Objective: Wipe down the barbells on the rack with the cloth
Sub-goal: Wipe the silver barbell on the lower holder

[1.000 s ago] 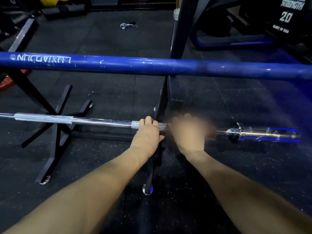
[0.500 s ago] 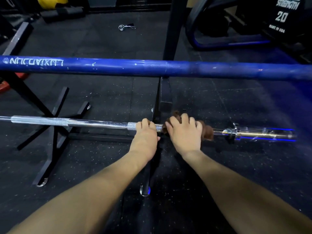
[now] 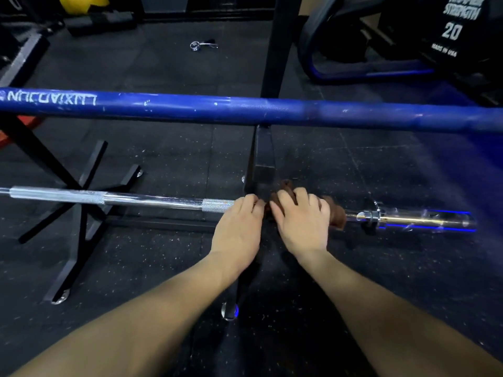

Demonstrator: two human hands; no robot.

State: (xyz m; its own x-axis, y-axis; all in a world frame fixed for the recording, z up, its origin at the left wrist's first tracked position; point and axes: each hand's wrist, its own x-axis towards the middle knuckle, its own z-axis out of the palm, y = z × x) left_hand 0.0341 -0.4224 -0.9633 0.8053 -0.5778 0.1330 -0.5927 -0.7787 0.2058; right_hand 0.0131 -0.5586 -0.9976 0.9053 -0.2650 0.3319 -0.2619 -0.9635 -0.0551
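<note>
Both hands low, side by side, forearms bare.
Left hand (image 3: 237, 227) curls its fingers over forward; right hand (image 3: 300, 223) just beside it, fingers likewise curled down, both arms outstretched.

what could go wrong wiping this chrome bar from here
1. The right hand grips the brown cloth around the chrome barbell right beside the black rack upright; a stroke leftward may jam fingers or snag cloth there.
2. The left hand holds the bar bare, close to the cloth, and could get bumped.
3. The blue barbell hangs just above; rising carelessly might knock it.
</note>
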